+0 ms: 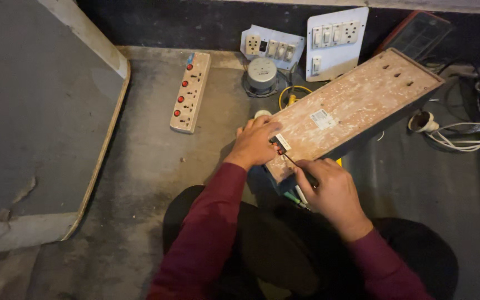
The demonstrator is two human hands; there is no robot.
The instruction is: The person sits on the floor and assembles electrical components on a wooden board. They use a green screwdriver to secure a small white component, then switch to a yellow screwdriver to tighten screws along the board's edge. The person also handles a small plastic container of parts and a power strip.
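The left hand (pixel 255 141) presses flat on the near corner of a long, dusty board (pixel 351 108). The right hand (pixel 331 191) grips a thin screwdriver (pixel 294 165), its tip at the board just beside the left fingers. A power strip (pixel 190 91) lies beyond the left hand.

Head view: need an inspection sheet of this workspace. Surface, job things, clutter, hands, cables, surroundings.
Surface: grey concrete floor, dusty and scuffed.
Job's things: long worn wooden board tilted across the person's lap; thin screwdriver with its tip at a small fitting near the board's lower end.
Clutter: power strip with red switches, two white switch plates against the wall, round grey metal part.
Hands: left hand presses on the board's lower end; right hand grips the screwdriver.
Cables: white cable bundle at right; yellow wire loop behind the board.
Surroundings: dark wall at the back; flat grey panel lying at left.
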